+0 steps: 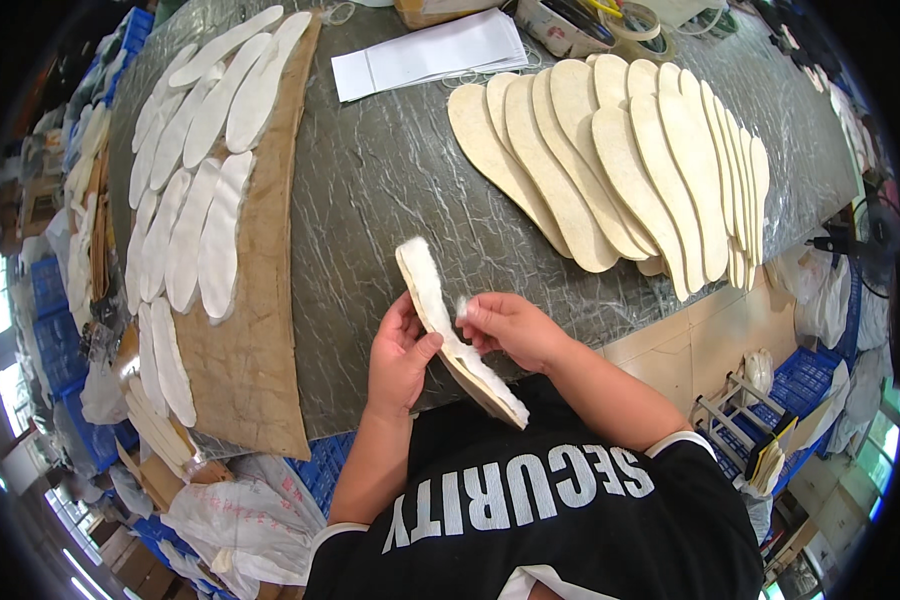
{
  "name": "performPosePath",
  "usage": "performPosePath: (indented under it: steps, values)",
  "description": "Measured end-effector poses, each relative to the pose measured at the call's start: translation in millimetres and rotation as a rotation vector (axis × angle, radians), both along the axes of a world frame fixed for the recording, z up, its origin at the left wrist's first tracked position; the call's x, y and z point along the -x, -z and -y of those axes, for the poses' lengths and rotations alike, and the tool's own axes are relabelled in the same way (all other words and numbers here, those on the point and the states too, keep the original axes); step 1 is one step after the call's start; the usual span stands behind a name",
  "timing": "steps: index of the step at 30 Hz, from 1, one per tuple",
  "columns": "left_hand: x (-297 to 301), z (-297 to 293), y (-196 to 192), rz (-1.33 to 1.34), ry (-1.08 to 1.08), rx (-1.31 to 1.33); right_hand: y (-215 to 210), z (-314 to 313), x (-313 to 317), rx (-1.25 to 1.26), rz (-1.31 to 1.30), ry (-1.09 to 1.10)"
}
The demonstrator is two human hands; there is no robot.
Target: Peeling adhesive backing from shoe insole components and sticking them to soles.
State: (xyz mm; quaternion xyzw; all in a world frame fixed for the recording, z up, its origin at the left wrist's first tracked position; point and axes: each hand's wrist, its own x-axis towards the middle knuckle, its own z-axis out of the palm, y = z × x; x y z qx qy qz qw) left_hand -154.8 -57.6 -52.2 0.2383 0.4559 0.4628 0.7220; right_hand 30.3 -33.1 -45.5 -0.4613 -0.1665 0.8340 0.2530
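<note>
Left hand (400, 350) gripping fleece-lined insole (455, 330) from below, thumb across its edge; insole held tilted above near edge of grey worktop (390, 180), white fleece side up. Right hand (510, 325) pinching fleece at insole's middle between thumb and fingertips. Fanned stack of tan insoles (620, 160) toward far right corner of worktop. White fleece pieces (195, 170) laid in rows on brown board (255, 330) along left edge. White paper sheets (430, 52) at far edge.
</note>
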Motion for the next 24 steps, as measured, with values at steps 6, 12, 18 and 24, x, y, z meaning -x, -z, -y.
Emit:
performPosePath:
  steps: [6, 12, 18, 24]
  values:
    - [-4.7, -3.0, -1.1, -0.025, 0.002, 0.004, 7.2, 14.8, 2.7, -0.165, 0.012, -0.154]
    - [-8.6, 2.6, -8.5, 0.016, 0.075, -0.002, 17.7, 21.5, 2.0, -0.051, -0.155, -0.064]
    - [-12.5, 0.2, -10.4, -0.006, 0.091, -0.007, 22.3, 26.9, -1.4, 0.079, -0.374, 0.046]
    - [-15.0, 0.6, -7.1, -0.028, 0.109, -0.017, 20.2, 24.6, -2.0, 0.046, -0.367, 0.026]
